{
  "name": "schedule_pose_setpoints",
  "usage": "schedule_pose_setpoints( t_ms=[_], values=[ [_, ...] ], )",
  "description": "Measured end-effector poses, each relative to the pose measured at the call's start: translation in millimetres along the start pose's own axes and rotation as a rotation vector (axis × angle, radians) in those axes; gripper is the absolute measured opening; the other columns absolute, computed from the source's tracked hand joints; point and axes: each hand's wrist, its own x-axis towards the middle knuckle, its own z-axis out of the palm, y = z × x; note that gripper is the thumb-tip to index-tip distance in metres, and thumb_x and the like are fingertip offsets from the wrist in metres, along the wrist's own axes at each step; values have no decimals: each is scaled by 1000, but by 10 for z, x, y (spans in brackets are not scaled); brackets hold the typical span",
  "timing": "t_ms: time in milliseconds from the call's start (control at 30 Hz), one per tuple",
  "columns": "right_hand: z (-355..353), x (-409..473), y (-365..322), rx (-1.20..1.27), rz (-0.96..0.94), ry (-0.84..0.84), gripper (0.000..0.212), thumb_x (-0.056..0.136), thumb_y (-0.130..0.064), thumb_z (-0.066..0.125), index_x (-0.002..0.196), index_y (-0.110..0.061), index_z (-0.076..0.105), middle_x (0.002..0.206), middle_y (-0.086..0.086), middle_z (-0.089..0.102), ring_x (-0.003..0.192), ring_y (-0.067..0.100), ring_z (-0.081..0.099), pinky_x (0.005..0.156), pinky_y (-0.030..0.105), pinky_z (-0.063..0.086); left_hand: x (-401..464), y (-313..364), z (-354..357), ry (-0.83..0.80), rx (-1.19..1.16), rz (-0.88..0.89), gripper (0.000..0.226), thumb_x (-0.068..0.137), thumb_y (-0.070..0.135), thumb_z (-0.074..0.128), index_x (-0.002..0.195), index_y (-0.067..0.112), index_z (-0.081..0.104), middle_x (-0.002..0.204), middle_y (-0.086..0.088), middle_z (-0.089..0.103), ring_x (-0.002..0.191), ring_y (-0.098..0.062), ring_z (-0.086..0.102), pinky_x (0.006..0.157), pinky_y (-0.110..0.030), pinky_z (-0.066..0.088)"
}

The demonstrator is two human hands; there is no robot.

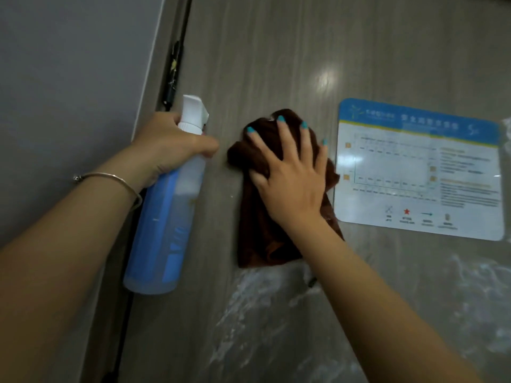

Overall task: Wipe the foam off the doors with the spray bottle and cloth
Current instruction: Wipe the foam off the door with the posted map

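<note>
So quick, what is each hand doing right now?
Left hand: closed around the spray bottle, held up beside the door.
Right hand: open, fingers spread, pressing the cloth flat on the door.

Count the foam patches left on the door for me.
2: one smear below the cloth, left of the right forearm; another lower right, under the sign. The arm may hide more.

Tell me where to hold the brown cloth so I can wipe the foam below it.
Keep the right hand flat on the bunched upper part of the brown cloth, pressing it against the door from the front. Its loose lower end hangs just above the foam, so it should drag down across it.
</note>
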Motion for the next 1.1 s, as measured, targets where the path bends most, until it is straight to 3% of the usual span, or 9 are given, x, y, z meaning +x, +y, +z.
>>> schedule_pose_setpoints(
  t_ms=[133,233,400,567,767,833,967,1100],
  values=[
    [-81,-76,260,-19,222,-52,63,95,-56,40,152,-53,13,166,-3,6,152,32,-1,117,56,-6,-21,5,-15,-21,-53,-2,55,49,28,69,99,4,68,77,-1,63,61,-11,57,54,-22,48],
    [-77,-116,-21,29,359,-58,65,97,-56,38,153,-49,6,166,-1,-2,152,31,-6,118,57,-5,-22,9,-15,-20,-95,-7,55,49,27,68,98,1,68,74,-2,61,57,-12,56,50,-19,47],
    [50,-290,-665,38,100,-35,73,90,-57,45,154,-45,14,166,2,9,151,36,3,115,61,-5,-4,9,-7,-34,-124,-14,52,49,26,68,96,4,69,71,-1,61,58,-11,56,50,-18,47],
    [0,-306,-399,-6,-1,-85,71,92,-55,43,153,-50,7,166,0,5,151,35,-1,115,63,-3,-4,-9,-21,-28,-145,-22,50,49,25,68,95,5,69,72,-3,62,63,-15,59,56,-23,50],
    [-155,-404,-44,-23,282,-184,70,97,-53,37,151,-52,-8,166,-1,-10,151,33,-12,116,61,-7,-26,-3,-22,-20,-101,-24,31,64,13,76,93,3,67,73,-3,59,58,-13,54,52,-21,47],
    [-127,-405,-296,29,357,-188,74,97,-53,42,152,-50,-7,165,0,-13,150,33,-14,116,61,-8,-40,18,-7,-6,-113,-23,41,60,18,75,96,0,67,73,-1,59,60,-14,55,55,-23,47],
    [1,-475,-731,54,114,-123,78,91,-52,51,155,-44,8,166,3,4,151,37,-1,117,62,-1,-57,46,0,-3,-128,-25,52,50,24,70,98,2,69,73,-1,59,58,-11,54,50,-19,46],
    [-9,-442,-371,13,-44,-115,69,89,-54,38,155,-40,21,164,2,19,151,34,12,119,56,7,-27,-1,-3,-4,-104,-7,41,60,20,76,97,5,69,77,-4,62,60,-11,55,51,-19,47]
  ],
)
